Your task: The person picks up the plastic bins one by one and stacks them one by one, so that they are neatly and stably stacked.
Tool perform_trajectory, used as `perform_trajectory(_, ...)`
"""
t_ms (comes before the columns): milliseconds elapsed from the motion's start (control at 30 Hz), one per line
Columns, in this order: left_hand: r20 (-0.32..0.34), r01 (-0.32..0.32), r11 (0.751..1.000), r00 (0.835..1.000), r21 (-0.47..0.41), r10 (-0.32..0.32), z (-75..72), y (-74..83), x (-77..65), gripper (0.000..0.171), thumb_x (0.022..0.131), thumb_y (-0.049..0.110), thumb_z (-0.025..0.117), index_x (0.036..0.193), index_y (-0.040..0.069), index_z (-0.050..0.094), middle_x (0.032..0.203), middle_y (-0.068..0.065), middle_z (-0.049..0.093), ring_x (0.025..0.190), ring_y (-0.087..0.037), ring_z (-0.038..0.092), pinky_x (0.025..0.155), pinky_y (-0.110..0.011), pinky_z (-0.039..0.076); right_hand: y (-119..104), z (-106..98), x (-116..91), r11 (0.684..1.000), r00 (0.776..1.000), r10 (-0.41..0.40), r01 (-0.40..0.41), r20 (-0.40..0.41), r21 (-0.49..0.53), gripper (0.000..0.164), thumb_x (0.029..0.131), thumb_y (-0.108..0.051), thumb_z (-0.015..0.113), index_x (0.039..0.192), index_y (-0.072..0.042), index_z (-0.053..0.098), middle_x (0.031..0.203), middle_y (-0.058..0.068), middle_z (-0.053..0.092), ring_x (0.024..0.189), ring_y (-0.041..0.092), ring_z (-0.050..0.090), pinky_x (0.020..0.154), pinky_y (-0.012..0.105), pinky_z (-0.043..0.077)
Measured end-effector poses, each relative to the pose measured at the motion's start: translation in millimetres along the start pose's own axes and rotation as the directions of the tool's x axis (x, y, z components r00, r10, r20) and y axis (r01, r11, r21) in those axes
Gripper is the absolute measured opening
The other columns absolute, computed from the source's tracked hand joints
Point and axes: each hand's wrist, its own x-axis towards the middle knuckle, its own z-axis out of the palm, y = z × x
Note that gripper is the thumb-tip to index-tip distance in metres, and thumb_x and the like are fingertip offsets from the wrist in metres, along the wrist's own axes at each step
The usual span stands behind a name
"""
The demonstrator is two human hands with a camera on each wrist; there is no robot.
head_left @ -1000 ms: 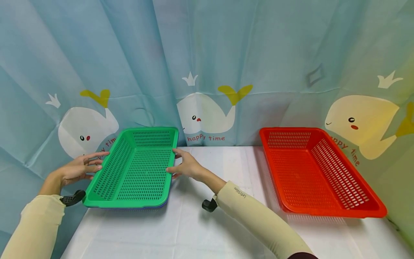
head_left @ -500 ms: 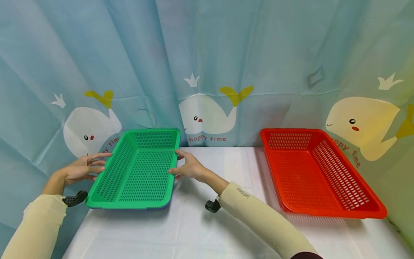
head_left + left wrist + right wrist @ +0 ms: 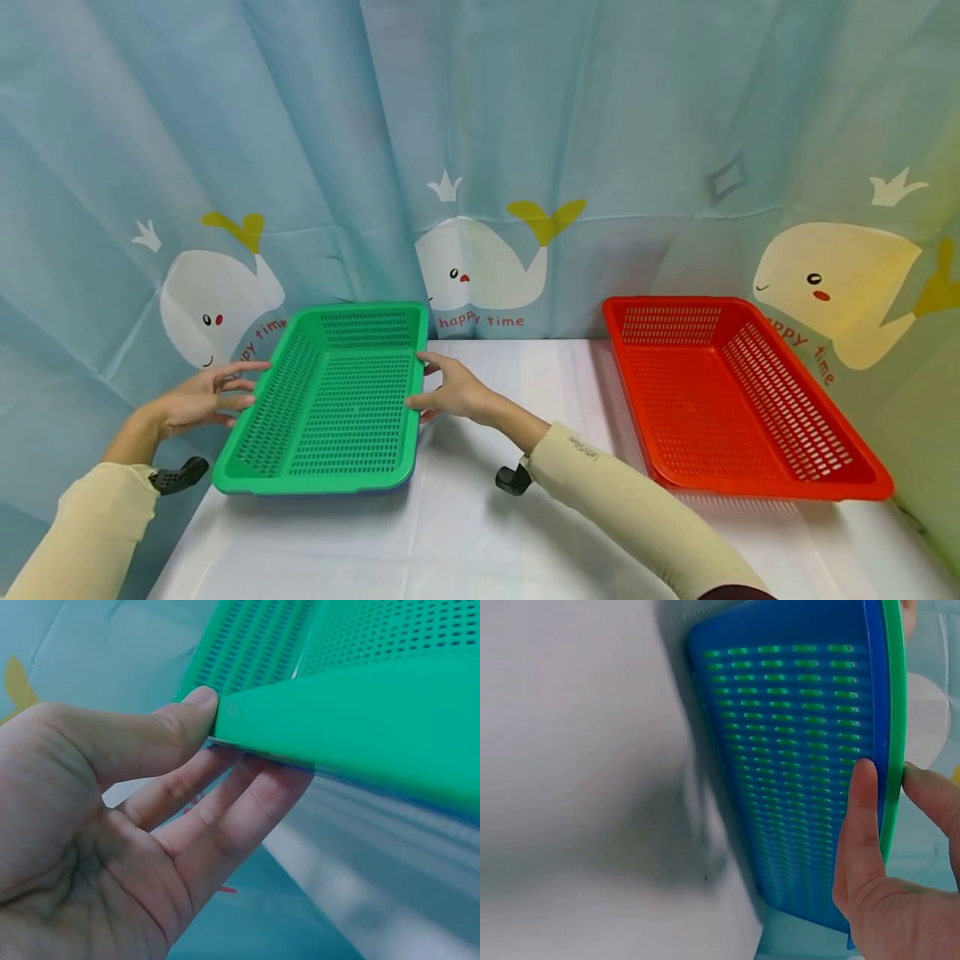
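The left hand's thumb presses the edge of the smooth rim of a green, rectangular, perforated plastic basket (image 3: pixel 322 483), its fingers hooked beneath, so the left hand (image 3: pixel 197 402) pinches that rim. The right hand (image 3: pixel 461 392) pinches too, its thumb on the green rim and a fingertip under the rim of a blue slotted plastic basket (image 3: pixel 802 631), in which the green one nests. Both baskets are at the left part of the table, near the curtain. Cream stretchy sleeves (image 3: pixel 637 508) cover the forearms. To the right, well apart, a red, rectangular, slotted plastic basket (image 3: pixel 757 485) sits on a translucent mesh one, mostly hidden. Under them spreads a faintly creased white tablecloth (image 3: pixel 480 533); behind hangs a pale-blue, softly folded fabric curtain (image 3: pixel 495 100) printed with white whales
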Motion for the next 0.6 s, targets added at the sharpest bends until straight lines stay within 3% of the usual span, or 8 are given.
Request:
perform_trajectory(333, 0.000, -0.007, 1.000, 1.000, -0.016, 0.007, 12.3, 1.1, 2.1, 0.069, 0.103, 0.015, 0.065, 0.162, 0.011, 0.029, 0.156, -0.033, 0.024, 0.116, -0.011, 0.057, 0.085, -0.046, 0.059, 2.1, -10.2, -10.8, 1.000, 1.000, 0.006, -0.006, 0.011, 0.008, 0.088, 0.089, -0.008, 0.081, 0.161, -0.005, 0.030, 0.142, 0.020, 0.044, 0.082, 0.039, 0.075, 0.088, 0.034, 0.059)
perform_trajectory(600, -0.011, -0.012, 1.000, 1.000, 0.013, 0.012, 28.2, 7.8, 6.4, 0.072, 0.102, 0.019, 0.068, 0.162, 0.011, 0.029, 0.158, -0.031, 0.026, 0.128, -0.033, 0.052, 0.087, -0.045, 0.058, 3.2, -23.7, -25.4, 0.999, 1.000, 0.014, -0.015, 0.023, 0.029, 0.090, 0.089, -0.004, 0.080, 0.161, -0.003, 0.026, 0.143, 0.023, 0.043, 0.082, 0.042, 0.075, 0.085, 0.040, 0.062)
